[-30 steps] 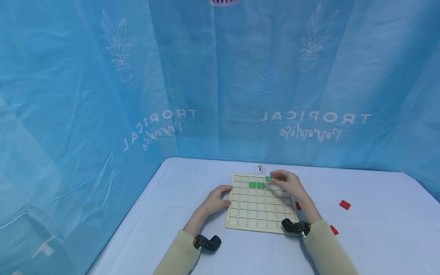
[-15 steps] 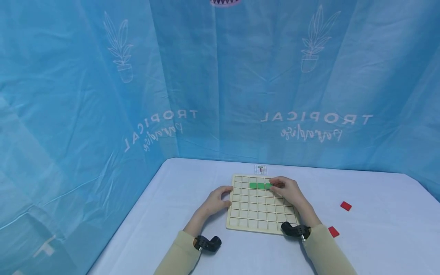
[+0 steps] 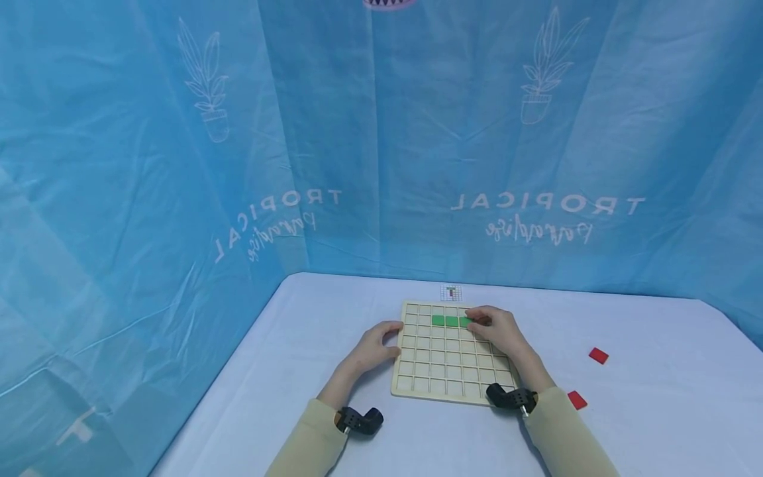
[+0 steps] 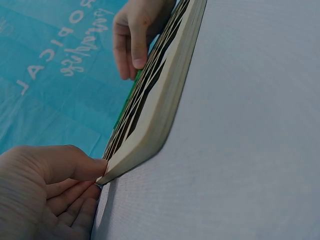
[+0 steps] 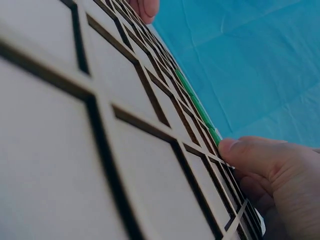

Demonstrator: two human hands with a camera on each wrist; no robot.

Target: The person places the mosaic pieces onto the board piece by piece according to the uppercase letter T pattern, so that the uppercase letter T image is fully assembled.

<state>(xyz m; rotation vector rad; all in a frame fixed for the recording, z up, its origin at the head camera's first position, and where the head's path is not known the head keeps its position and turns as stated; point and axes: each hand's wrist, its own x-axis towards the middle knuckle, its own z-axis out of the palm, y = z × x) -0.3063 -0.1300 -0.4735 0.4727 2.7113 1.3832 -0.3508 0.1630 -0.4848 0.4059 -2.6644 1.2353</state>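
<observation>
A pale wooden grid board (image 3: 438,371) lies on the table in the head view, seen edge-on from both wrists. Along one of its upper rows, two green tiles (image 3: 444,320) sit side by side. A third green tile (image 3: 464,322) lies at the right end of that row, partly covered by my right hand (image 3: 499,330), whose thumb and fingertips pinch it at its right side. My left hand (image 3: 372,347) holds the board's left edge; in the left wrist view its thumb (image 4: 82,167) rests at the rim near a corner.
Two red tiles, an upper red tile (image 3: 599,356) and a lower red tile (image 3: 577,399), lie on the white tablecloth (image 3: 656,411) right of the board. A small printed grid card (image 3: 451,293) lies just behind it. Blue curtains (image 3: 417,132) stand at the back and left.
My right hand has brought the third green tile down from the top row, into line with the other two. A red tile beside the board is now hidden. My left hand stays put.
</observation>
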